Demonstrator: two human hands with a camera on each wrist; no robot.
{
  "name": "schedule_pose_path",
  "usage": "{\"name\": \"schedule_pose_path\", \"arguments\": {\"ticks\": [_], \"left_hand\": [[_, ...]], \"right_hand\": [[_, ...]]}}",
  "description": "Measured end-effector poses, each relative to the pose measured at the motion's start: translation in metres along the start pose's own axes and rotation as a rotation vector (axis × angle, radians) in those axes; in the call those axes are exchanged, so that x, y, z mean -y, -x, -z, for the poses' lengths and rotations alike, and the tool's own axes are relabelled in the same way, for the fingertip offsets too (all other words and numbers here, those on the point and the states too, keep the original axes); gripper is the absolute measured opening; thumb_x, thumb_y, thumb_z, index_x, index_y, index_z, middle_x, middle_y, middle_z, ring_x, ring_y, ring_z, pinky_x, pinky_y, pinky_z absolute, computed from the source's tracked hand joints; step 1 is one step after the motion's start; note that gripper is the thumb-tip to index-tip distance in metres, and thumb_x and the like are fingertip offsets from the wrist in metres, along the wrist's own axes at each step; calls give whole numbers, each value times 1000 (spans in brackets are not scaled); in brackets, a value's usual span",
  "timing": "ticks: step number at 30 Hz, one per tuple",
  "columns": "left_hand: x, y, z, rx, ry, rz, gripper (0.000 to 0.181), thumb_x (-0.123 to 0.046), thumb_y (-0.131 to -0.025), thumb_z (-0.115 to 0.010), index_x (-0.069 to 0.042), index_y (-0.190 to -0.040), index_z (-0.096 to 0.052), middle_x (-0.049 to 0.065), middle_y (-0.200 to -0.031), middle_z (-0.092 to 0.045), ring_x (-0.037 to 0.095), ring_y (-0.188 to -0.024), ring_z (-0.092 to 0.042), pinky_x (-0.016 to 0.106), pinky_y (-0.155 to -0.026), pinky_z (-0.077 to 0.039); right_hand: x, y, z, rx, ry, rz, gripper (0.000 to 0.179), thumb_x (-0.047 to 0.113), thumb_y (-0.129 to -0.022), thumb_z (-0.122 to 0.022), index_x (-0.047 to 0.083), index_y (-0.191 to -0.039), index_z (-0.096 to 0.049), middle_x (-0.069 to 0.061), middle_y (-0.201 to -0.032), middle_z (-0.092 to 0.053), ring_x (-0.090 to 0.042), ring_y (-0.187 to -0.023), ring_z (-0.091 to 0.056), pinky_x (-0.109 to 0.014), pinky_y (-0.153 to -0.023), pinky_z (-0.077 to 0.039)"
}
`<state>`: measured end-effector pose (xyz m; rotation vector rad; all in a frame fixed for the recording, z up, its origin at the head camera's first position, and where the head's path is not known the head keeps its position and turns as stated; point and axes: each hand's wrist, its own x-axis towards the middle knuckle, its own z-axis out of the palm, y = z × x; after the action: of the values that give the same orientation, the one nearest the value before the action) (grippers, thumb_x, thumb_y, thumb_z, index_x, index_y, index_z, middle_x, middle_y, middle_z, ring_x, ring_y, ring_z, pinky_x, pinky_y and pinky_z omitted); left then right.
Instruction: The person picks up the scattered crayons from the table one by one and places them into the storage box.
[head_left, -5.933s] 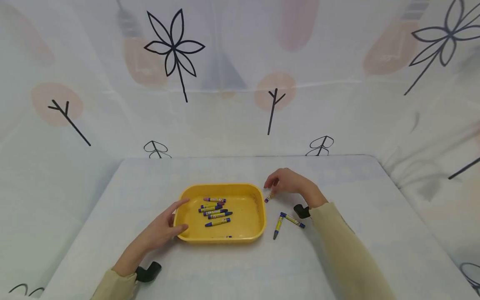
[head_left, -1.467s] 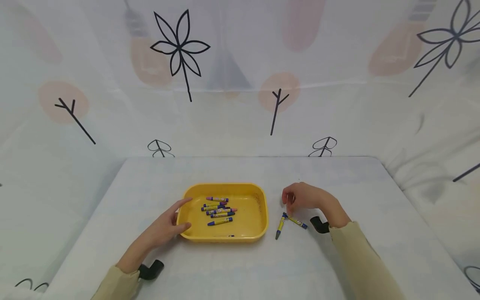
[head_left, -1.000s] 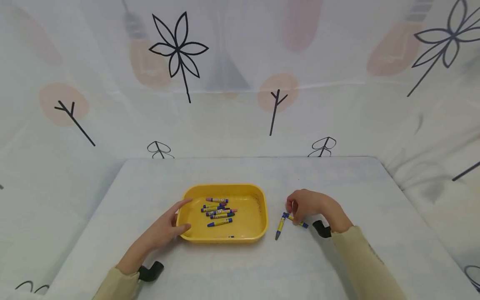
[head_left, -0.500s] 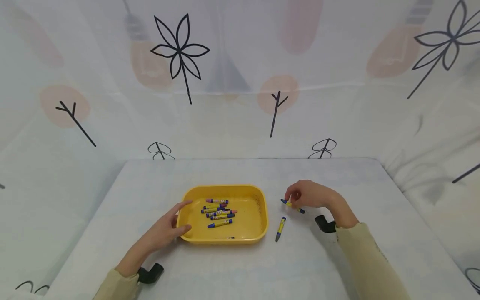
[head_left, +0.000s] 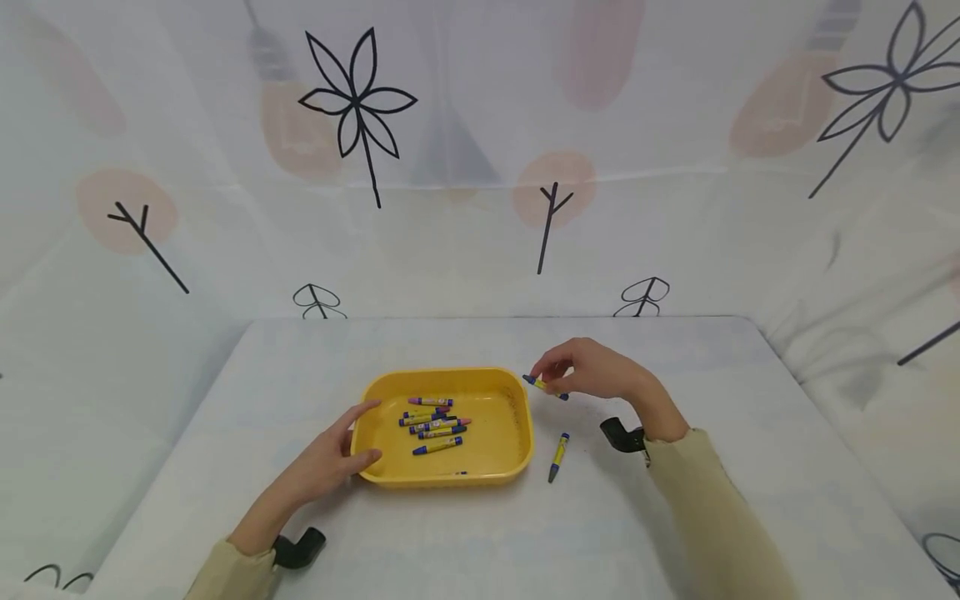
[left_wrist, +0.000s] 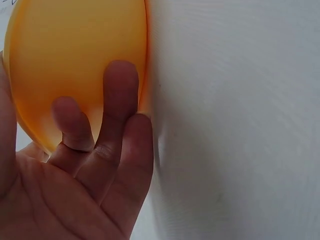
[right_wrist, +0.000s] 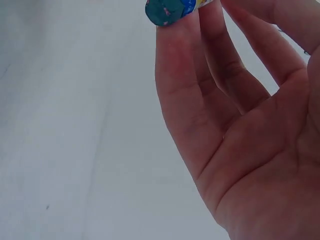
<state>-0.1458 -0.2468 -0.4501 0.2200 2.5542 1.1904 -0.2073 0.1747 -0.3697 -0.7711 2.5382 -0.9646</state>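
A yellow tray (head_left: 491, 454) lies on the table, with several crayons (head_left: 437, 446) in paper wrappers inside it. My left hand (head_left: 318, 461) holds its left end, thumb and fingers around the rim; in the left wrist view, fingers (left_wrist: 120, 90) press on the tray's outer wall (left_wrist: 75, 45). Just off the tray's upper right corner, my right hand (head_left: 596, 371) pinches a blue-tipped crayon (head_left: 535, 382) above the table. The right wrist view shows only the blue-green butt end of that crayon (right_wrist: 166, 12). Another crayon (head_left: 558, 457), dark-tipped, lies on the table right of the tray.
A white cloth covers the table (head_left: 450, 542). Behind it hangs a pale patterned cloth backdrop (head_left: 450, 250) that meets the table's far edge. Black devices (head_left: 300, 547) are worn on both wrists.
A pink-tipped crayon has joined those in the tray. Since then my right hand has picked up one of the two table crayons and carried it up and left, towards the tray. Left hand stays put.
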Motion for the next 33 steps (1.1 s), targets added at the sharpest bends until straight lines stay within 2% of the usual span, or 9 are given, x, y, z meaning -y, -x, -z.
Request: {"name": "schedule_pose_path", "arguments": {"ticks": [4,10,14,18,22,26,33], "left_hand": [[1,0,0,-2,5,-7,75,-29,-91,-74,-28,-154,-32,7,-90,-60,20,-69,-54,32,-60,-45],[3,-1,-1,-4,16,-5,75,-28,-91,-74,-28,-153,-32,8,-90,-60,21,-69,-54,32,-59,-45],[3,-2,-2,-5,29,2,75,-28,-91,-73,-29,-154,-32,8,-93,-61,20,-70,-55,32,-60,-46],[4,-3,-2,-8,35,5,75,-27,-91,-73,-29,-154,-32,8,-92,-61,20,-69,-55,32,-59,-46],[3,-2,-1,-9,32,6,75,-27,-91,-73,-30,-154,-32,8,-93,-62,20,-70,-55,32,-60,-45],[3,-2,-1,1,41,3,75,-28,-92,-73,-29,-154,-31,9,-96,-63,20,-72,-56,33,-61,-46],[2,-1,0,8,48,9,74,-29,-92,-73,-31,-153,-31,8,-90,-61,21,-69,-55,32,-60,-45]], "right_hand": [[13,-15,-9,-26,6,52,21,12,-92,-72,12,-112,-73,5,-96,-69,-17,-90,-60,-32,-77,-53],[28,-46,-36,-100,-17,147,21,10,-91,-72,11,-112,-73,-1,-101,-70,-14,-90,-61,-30,-81,-52],[41,-64,-49,-67,-21,177,21,10,-92,-72,11,-113,-73,0,-102,-70,-12,-90,-61,-27,-77,-53],[56,-77,-50,-7,20,186,22,11,-93,-71,11,-114,-73,4,-100,-69,-11,-89,-62,-24,-75,-53],[68,-87,-51,33,22,175,22,11,-93,-71,10,-115,-73,4,-97,-69,-12,-89,-62,-25,-75,-52],[72,-100,-61,72,14,145,22,10,-93,-71,10,-115,-73,4,-95,-67,-12,-87,-62,-25,-77,-51],[70,-116,-81,129,99,24,17,11,-92,-72,12,-109,-75,8,-88,-68,-10,-84,-60,-26,-82,-49]]}}
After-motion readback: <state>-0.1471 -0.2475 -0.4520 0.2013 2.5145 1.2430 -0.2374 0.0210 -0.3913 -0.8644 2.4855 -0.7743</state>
